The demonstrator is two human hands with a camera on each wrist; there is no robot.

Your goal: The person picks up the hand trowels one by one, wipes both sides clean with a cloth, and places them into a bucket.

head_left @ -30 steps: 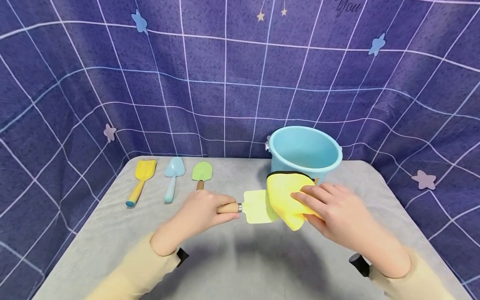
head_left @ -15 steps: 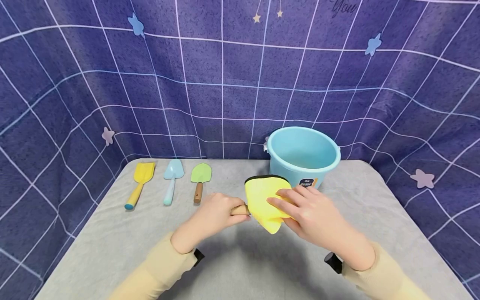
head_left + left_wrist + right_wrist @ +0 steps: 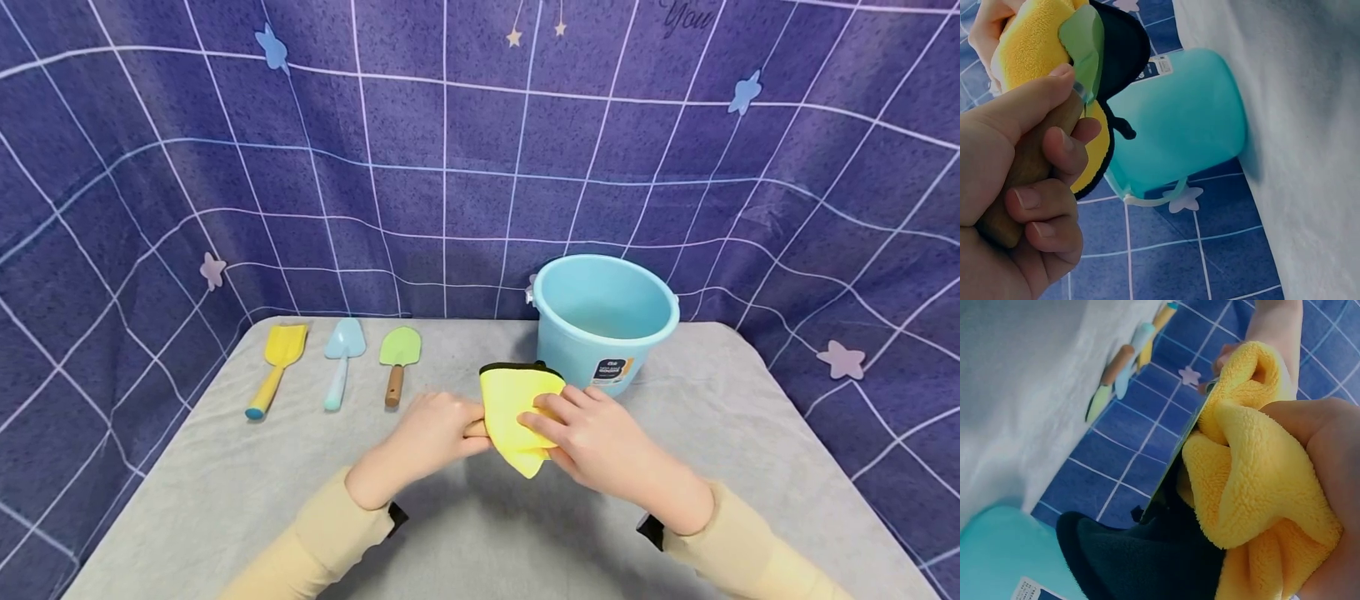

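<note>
My left hand point(image 3: 431, 429) grips the wooden handle of a small shovel point(image 3: 1035, 159) with a light green blade. A yellow fleecy cloth point(image 3: 510, 408) with black edging and a dark other side lies over that blade. In the left wrist view, part of the blade shows between the cloth's yellow and dark sides. My right hand point(image 3: 603, 437) holds the cloth, its fingers pressing on the yellow side. The head view hides the blade under the cloth. Both hands are in front of a light blue bucket point(image 3: 562, 350), above the table.
A yellow shovel point(image 3: 283, 354), a light blue shovel point(image 3: 341, 358) and a green shovel with a brown handle point(image 3: 399, 358) lie in a row at the back left of the grey table point(image 3: 225, 492). A purple-blue gridded curtain point(image 3: 420, 200) hangs behind.
My right hand has slid the cloth leftward along the blade to the handle, covering the blade in the head view. My left hand has moved slightly right.
</note>
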